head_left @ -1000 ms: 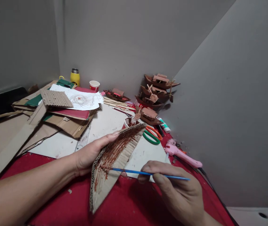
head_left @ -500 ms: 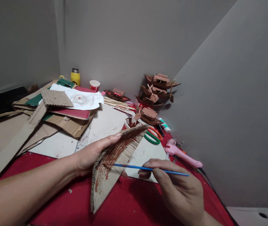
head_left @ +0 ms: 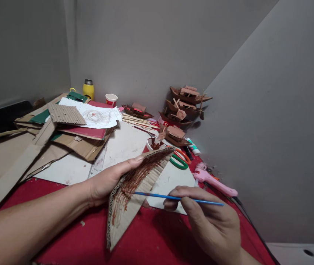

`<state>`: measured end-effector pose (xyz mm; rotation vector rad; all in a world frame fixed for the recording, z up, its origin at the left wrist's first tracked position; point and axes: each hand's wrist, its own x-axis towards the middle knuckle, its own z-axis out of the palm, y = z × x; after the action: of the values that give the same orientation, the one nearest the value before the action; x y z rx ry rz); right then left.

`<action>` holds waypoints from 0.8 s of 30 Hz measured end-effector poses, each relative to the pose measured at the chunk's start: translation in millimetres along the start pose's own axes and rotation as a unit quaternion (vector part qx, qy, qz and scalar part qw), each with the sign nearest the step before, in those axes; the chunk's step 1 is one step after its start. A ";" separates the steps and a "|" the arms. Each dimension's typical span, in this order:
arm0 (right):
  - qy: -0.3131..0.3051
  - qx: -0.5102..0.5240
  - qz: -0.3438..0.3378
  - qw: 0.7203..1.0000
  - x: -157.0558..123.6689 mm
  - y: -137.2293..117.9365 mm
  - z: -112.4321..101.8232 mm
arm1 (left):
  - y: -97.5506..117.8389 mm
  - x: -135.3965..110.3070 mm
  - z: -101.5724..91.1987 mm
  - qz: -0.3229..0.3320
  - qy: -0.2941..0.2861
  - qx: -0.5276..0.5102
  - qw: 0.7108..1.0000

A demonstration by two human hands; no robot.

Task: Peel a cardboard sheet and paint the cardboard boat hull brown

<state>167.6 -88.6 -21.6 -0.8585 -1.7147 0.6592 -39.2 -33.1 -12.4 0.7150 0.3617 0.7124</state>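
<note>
My left hand (head_left: 109, 182) grips a curved, boat-shaped piece of corrugated cardboard (head_left: 134, 209) by its upper left edge, thumb on top and most fingers hidden beneath. Reddish-brown paint covers much of its inner ridged side, while the right and lower parts stay bare. In my right hand (head_left: 206, 221), a thin blue paintbrush (head_left: 157, 195) is pinched between thumb and fingers. The brush tip touches the painted ridges near the middle of the piece. Just behind it stands a paper cup (head_left: 152, 144) smeared inside with brown paint.
Several brown cardboard boats (head_left: 176, 134) stand at the back right. Nearby are scissors (head_left: 179, 162), a pink glue gun (head_left: 214, 182) and wooden sticks (head_left: 140, 121). Stacked cardboard (head_left: 79, 145) and a paper drawing (head_left: 96, 117) lie left; a yellow bottle (head_left: 88, 90) stands behind.
The brush has shifted very slightly right, its tip still on the painted ridges. My left hand and the cardboard piece have barely moved.
</note>
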 end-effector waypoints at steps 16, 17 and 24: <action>-0.012 0.008 0.014 1.000 -0.4 2.2 0.0 | -1.1 1.3 -2.4 -0.003 -0.007 -0.006 1.000; 0.000 0.002 0.017 1.000 -0.5 2.5 -0.1 | -1.0 1.3 -1.9 -0.007 -0.011 -0.006 1.000; -0.096 0.055 -0.010 0.994 1.5 -6.2 -1.1 | 1.1 -0.6 0.6 -0.024 -0.003 0.021 0.999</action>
<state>167.0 -91.0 -15.6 -0.7184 -1.8359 0.8379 -39.8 -33.2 -11.1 0.7447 0.3885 0.6586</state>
